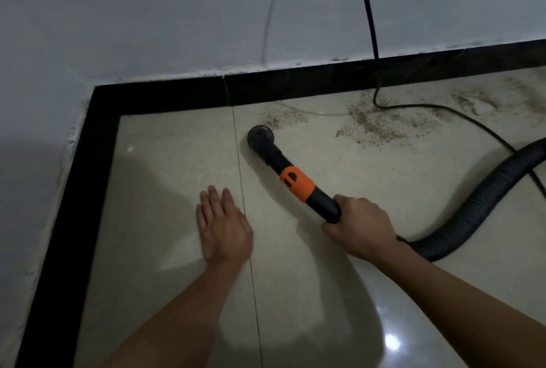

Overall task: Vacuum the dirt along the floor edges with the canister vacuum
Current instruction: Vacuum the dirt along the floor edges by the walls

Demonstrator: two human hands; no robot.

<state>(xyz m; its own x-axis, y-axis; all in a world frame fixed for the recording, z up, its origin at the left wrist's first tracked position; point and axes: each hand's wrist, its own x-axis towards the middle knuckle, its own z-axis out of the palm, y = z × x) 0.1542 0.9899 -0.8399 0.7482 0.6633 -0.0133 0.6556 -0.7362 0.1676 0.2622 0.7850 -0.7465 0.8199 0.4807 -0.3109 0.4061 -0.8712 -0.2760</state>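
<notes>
Head view: right hand grips one vacuum wand, left hand lies flat, open-fingered, on tile; one hose, one cord.

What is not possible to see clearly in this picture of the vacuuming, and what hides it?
All from the head view.
- Vacuum canister: outside the frame; the hose runs off the right edge.
- Nozzle mouth: faces the floor, hidden by its own body.
- Right hand fingertips: curled under the wand.
- Cord upper end: cut off by the top edge.

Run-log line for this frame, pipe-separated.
right hand: grips wand | nozzle: beside dirt | left hand: open over floor | dirt: strewn along baseboard
</notes>
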